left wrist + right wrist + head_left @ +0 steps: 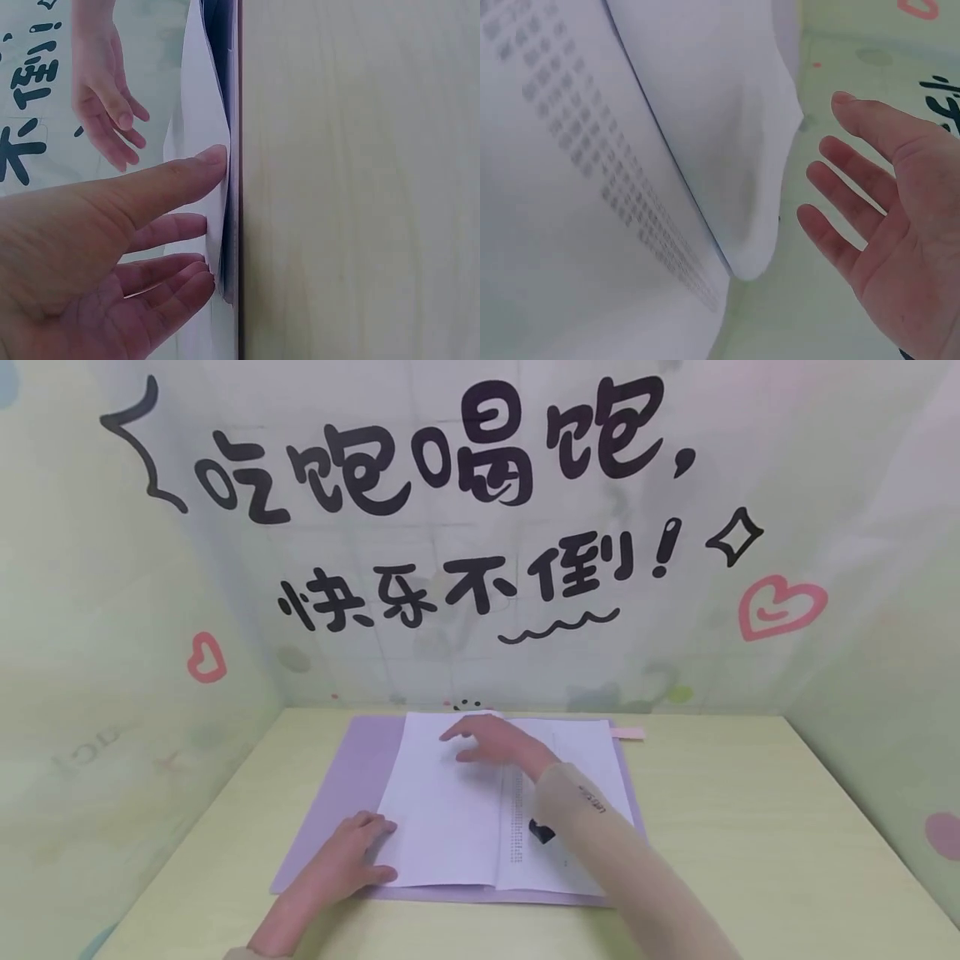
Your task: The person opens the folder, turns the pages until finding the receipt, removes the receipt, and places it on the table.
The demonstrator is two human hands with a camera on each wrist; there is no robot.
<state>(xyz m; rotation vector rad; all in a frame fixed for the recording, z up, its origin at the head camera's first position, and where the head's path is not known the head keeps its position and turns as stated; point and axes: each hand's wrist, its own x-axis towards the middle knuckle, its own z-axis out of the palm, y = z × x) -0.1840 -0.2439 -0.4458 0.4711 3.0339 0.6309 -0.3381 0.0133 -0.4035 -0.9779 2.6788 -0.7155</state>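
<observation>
An open booklet (442,827) with a blank left page and a printed right page lies on a purple folder (367,752). My left hand (351,852) rests at the lower left edge of the blank page. In the left wrist view, the left thumb and fingers, spread and fairly straight, touch the white page (202,97). My right hand (495,742) is over the top of the left page near the fold, fingers loosely bent. The right wrist view shows the right hand (900,217) apart from the curved page (720,142), holding nothing.
The pale wooden table (750,827) extends around the folder. A pink tab (628,734) sticks out at the folder's upper right. Printed fabric walls (465,668) with dark lettering close off the back and sides.
</observation>
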